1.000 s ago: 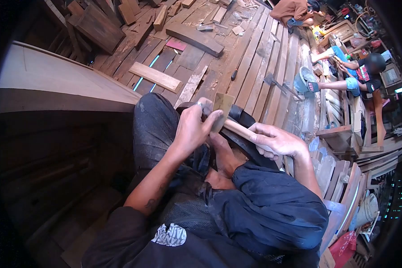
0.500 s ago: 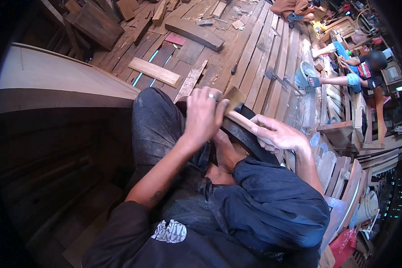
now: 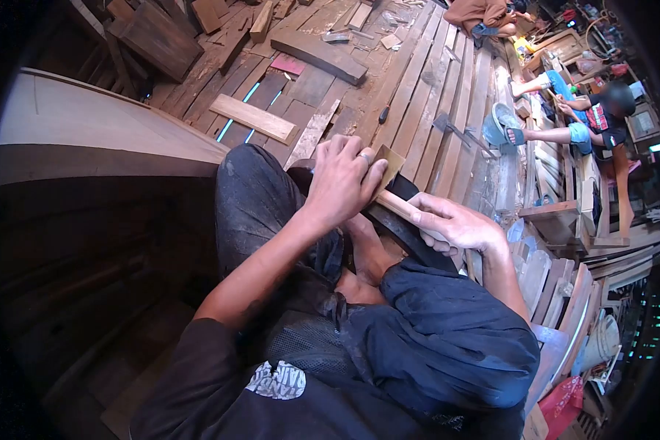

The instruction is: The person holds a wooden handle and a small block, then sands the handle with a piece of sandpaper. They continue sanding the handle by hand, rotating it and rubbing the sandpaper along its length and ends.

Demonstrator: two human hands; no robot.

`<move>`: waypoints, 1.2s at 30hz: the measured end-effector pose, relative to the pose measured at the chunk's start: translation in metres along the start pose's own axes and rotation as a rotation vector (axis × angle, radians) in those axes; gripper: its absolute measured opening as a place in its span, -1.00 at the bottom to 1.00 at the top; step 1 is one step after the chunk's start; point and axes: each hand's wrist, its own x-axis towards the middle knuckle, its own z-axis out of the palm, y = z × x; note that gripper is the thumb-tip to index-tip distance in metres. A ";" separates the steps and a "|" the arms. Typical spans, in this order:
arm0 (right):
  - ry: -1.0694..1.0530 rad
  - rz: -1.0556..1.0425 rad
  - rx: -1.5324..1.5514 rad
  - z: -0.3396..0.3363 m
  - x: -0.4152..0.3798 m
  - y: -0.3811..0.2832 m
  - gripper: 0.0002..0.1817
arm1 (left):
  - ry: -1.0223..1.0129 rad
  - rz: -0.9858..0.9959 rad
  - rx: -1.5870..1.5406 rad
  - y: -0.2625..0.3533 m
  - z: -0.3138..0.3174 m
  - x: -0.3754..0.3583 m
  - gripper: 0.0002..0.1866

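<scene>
My left hand (image 3: 343,180), with a ring on one finger, is closed on a flat yellowish sheet (image 3: 391,163) at the far end of a slim pale wooden piece (image 3: 397,204). My right hand (image 3: 458,222) grips that wooden piece from the right, thumb along its top. Both hands are above my lap, close together. Beneath them lies a dark curved object (image 3: 400,233), partly covered by my hands and legs. What the left fingertips touch behind the sheet is hidden.
A pale board (image 3: 253,118) and a dark beam (image 3: 319,56) lie on the plank floor. A hammer-like tool (image 3: 455,130) rests near a bucket (image 3: 501,123). One person (image 3: 609,110) sits at the right, another (image 3: 484,13) at the top. A large panel (image 3: 103,132) stands left.
My left hand and the yellowish sheet have shifted slightly to the right. My right hand still holds the wooden piece in nearly the same place.
</scene>
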 end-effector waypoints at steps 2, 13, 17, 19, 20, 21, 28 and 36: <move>0.017 0.012 0.017 0.001 -0.002 0.000 -0.55 | 0.026 -0.026 0.065 -0.008 0.000 0.003 -0.72; 0.026 0.014 0.051 0.001 -0.005 -0.003 -0.58 | -0.061 -0.136 0.039 -0.006 0.002 0.002 -0.70; 0.079 -0.009 -0.023 0.004 -0.004 -0.005 -0.57 | -0.118 -0.295 0.118 -0.037 -0.006 0.008 -0.65; 0.108 -0.041 -0.053 0.003 -0.002 -0.005 -0.57 | -0.120 -0.236 0.079 -0.024 -0.004 0.006 -0.64; 0.112 -0.063 -0.064 0.003 0.000 0.001 -0.56 | -0.121 -0.211 0.056 -0.014 0.000 0.003 -0.63; 0.117 -0.084 -0.077 0.002 0.002 0.004 -0.56 | -0.107 -0.152 -0.022 -0.001 0.005 0.002 -0.62; 0.111 -0.067 -0.037 0.003 0.000 0.002 -0.53 | -0.143 -0.258 0.120 -0.033 -0.008 0.009 -0.61; 0.094 -0.063 -0.016 0.001 0.001 0.004 -0.53 | -0.190 -0.152 0.063 0.004 0.000 0.005 -0.61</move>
